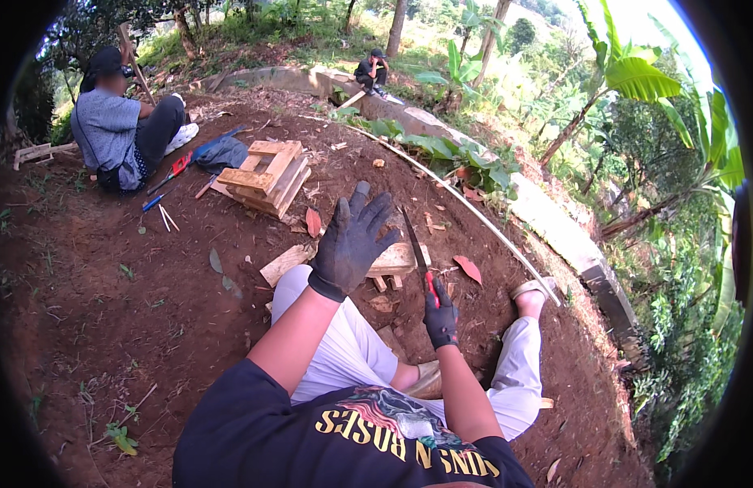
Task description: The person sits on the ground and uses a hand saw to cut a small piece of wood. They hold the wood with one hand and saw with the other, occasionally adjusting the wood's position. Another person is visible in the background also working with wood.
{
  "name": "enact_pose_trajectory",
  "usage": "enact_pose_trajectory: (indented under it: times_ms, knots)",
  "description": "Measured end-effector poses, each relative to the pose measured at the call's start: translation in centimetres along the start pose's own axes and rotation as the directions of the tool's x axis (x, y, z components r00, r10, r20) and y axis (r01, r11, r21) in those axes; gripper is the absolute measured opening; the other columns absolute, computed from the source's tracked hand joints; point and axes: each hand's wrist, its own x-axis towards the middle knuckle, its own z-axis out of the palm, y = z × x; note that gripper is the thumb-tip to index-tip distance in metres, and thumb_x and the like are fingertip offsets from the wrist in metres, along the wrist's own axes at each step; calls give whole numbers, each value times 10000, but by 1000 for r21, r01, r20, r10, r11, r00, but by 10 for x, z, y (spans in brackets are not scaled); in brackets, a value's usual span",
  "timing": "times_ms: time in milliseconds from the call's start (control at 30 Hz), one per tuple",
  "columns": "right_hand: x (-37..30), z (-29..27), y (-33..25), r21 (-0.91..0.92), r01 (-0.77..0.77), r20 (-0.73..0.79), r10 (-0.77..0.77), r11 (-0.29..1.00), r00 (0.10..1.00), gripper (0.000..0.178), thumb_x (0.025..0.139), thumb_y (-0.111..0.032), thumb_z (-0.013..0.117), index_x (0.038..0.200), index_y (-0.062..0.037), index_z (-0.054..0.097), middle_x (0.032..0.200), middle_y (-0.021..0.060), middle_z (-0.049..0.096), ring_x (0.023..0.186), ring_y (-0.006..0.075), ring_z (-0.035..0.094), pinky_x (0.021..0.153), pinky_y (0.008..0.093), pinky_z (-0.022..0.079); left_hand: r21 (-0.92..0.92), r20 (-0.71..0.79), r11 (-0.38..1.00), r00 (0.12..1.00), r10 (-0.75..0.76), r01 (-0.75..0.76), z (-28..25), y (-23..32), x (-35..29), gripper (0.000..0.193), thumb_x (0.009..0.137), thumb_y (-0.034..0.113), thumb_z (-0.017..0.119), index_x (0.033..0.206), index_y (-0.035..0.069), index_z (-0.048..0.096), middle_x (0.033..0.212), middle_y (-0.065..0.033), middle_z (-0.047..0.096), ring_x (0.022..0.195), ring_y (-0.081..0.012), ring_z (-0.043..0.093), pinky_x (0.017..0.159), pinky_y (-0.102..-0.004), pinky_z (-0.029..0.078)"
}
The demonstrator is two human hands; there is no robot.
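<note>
In a dark grey glove, my left hand (354,241) is raised over my knee with its fingers spread, holding nothing. My right hand (441,315), gloved too, is wrapped round the red handle of a hand saw (416,244). Its dark, tapering blade points up and away from me. Behind my left hand and beside the blade lies a pale wooden board (393,260) with short wood pieces under it. Another flat wood piece (285,264) sits just left of my left hand, partly hidden by my knee.
A stack of wooden frames (267,179) stands ahead on the soil, with a red tool (180,165) and a dark cloth bag (222,154) near it. One person (116,122) sits at left, another (372,71) far ahead. A long pale pole (474,213) runs along a concrete ledge (563,236).
</note>
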Motion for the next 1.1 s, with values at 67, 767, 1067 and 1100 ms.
enact_pose_trajectory:
  times_ms: [67,767,1067,1100]
  knots:
    - [1,-7,8,-25,30,-21,-31,999,999,496,1084,-308,727,1565,-192,702,1391,175,796,1068,237,814,934,387,627,56,-49,998,999,-3,6,-6,-11,5,888,1075,684,647,1749,169,384,1670,-135,532,1549,-275,500,1299,-604,391]
    - [-8,-21,-57,-51,-18,68,21,999,997,475,1102,-291,679,1545,-121,701,1542,212,703,1431,359,685,1188,433,527,741,-169,-667,938,-304,-83,-221,-174,116,1150,766,766,838,1624,66,527,1629,-168,594,1529,-368,545,1308,-539,377]
    - [-11,-20,-69,-17,-38,32,38,999,999,492,1099,-307,685,1546,-100,695,1463,226,747,1357,363,730,1140,440,556,727,-171,-679,932,-319,-99,-215,-176,115,1070,766,775,842,1542,77,607,1501,-164,676,1417,-348,642,1203,-522,482]
    - [-9,-23,-71,-26,-21,17,22,999,1000,499,1101,-330,681,1546,-105,695,1438,231,758,1338,389,738,1136,451,560,727,-167,-680,935,-313,-98,-213,-177,114,1072,765,776,843,1542,77,605,1499,-160,676,1414,-350,643,1203,-528,479]
